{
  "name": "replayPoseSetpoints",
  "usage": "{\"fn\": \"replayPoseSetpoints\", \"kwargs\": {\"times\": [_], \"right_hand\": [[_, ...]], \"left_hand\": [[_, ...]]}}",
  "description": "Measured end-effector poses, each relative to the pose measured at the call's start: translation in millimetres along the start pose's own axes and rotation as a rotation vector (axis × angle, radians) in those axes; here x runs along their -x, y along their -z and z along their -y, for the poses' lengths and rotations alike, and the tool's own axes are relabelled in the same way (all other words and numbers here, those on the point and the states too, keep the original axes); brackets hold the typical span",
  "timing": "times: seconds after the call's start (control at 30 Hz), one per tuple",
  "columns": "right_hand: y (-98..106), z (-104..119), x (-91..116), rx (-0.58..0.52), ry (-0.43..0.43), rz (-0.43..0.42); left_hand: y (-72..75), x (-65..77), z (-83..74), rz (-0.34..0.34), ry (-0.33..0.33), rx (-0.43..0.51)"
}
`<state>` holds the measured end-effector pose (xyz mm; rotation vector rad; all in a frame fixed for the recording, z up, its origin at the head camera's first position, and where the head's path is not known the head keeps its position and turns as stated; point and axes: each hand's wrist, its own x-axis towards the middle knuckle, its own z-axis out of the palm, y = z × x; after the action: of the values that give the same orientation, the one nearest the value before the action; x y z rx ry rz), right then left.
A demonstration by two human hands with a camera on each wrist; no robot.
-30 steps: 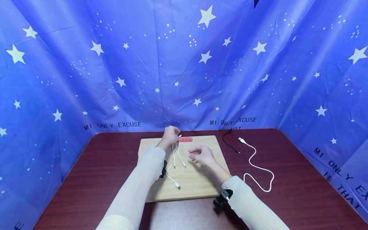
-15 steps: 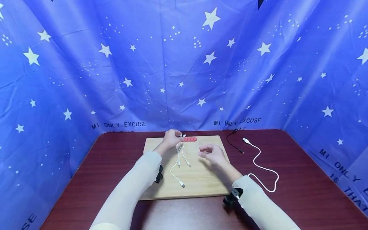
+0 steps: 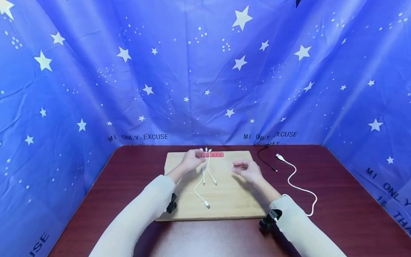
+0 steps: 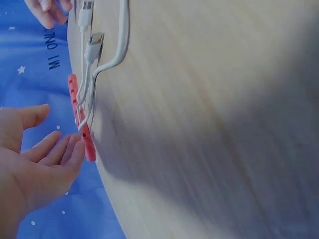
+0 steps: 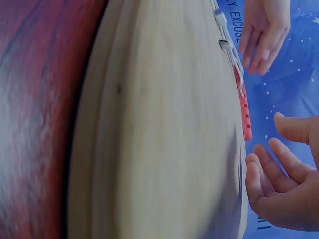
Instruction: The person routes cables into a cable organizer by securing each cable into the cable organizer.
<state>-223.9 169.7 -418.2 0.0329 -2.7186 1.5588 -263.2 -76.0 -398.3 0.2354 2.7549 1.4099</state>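
Note:
A red strip of cable clips (image 3: 218, 154) lies along the far edge of a pale wooden board (image 3: 231, 200). White cables run through its left part, and their ends, including a USB plug (image 3: 207, 204), lie on the board. In the left wrist view two white plugs (image 4: 92, 49) stick up near the strip. My left hand (image 3: 192, 159) is beside the strip's left end, its thumb apart from the loosely bent fingers, with nothing between them. My right hand (image 3: 248, 170) hovers over the board's right side, fingers relaxed and holding nothing.
On the dark red table (image 3: 112, 200), right of the board, lie a white USB cable (image 3: 295, 182) and a short black cable (image 3: 267, 162). A blue star-patterned curtain (image 3: 205, 71) stands behind and at both sides.
My left hand has drawn leftward off the cables and the strip's left end, which now shows more. The right hand has moved right, away from the strip. The view has shifted slightly.

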Motion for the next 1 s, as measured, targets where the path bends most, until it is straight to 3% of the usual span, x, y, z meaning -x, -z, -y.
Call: {"fn": "replayPoseSetpoints", "kwargs": {"times": [0.2, 0.33, 0.57, 0.87, 1.0], "right_hand": [[2, -7, -3, 0.037, 0.004, -0.015], [16, -12, -10, 0.077, 0.003, -0.055], [39, -20, -21, 0.148, -0.019, -0.092], [67, -37, -35, 0.244, -0.018, -0.149], [78, -45, -37, 0.28, -0.041, -0.162]], "left_hand": [[1.2, 18.9, 1.5, 0.01, -0.009, 0.021], [-5.3, 22.3, -2.8, 0.031, -0.043, 0.044], [-13.5, 32.9, -10.1, 0.096, -0.098, -0.006], [-16.9, 37.0, -18.3, 0.128, -0.158, -0.002], [-19.3, 38.0, -20.9, 0.135, -0.15, 0.033]]}}
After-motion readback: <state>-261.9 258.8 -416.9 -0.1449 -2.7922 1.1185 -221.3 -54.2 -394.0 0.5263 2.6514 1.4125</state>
